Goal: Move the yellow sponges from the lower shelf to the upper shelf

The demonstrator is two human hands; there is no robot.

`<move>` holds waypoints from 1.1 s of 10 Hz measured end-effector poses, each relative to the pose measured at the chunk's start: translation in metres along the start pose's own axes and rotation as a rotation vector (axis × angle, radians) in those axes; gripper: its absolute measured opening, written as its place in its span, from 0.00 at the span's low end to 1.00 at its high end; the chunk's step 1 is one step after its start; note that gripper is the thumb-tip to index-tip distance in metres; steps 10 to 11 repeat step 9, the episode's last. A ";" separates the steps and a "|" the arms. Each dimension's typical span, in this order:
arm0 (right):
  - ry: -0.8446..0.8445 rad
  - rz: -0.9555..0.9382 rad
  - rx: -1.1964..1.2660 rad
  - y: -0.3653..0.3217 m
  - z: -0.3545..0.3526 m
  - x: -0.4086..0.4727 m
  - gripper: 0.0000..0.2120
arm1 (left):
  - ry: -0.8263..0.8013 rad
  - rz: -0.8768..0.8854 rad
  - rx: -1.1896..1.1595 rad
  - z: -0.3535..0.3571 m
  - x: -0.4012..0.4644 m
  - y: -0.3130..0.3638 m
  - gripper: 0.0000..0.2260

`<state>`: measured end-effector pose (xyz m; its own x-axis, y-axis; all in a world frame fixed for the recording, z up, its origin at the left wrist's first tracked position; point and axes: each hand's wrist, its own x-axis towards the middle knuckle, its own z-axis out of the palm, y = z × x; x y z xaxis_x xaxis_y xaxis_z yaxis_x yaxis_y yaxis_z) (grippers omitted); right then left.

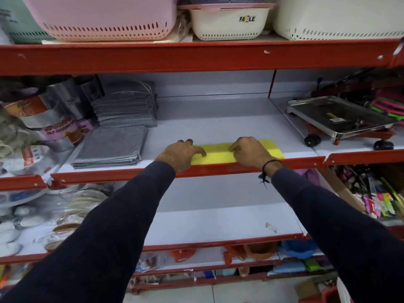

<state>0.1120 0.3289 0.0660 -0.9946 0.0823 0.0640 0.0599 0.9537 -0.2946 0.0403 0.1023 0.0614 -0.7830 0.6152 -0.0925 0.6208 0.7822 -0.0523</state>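
Note:
A flat yellow sponge stack lies along the front edge of the upper shelf, just behind its red lip. My left hand rests on the sponges' left end, fingers curled down onto them. My right hand presses on the right part, with a strip of yellow showing past it. Both hands touch the sponges from above; whether they grip them I cannot tell. The lower shelf below shows bare white board with no yellow sponges on it.
Grey cloth stacks lie left of the sponges, with foil rolls further left. A steel wheeled tray stands to the right past a divider. Plastic baskets fill the top shelf. Packaged goods sit at the lower left.

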 end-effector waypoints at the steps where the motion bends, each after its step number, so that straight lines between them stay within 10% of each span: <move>1: 0.109 0.102 -0.031 0.026 -0.023 -0.001 0.16 | 0.007 -0.008 0.002 0.001 -0.001 -0.001 0.30; 11: 0.137 0.062 -0.274 0.024 -0.008 -0.026 0.20 | 0.171 0.007 0.047 0.002 -0.031 0.005 0.29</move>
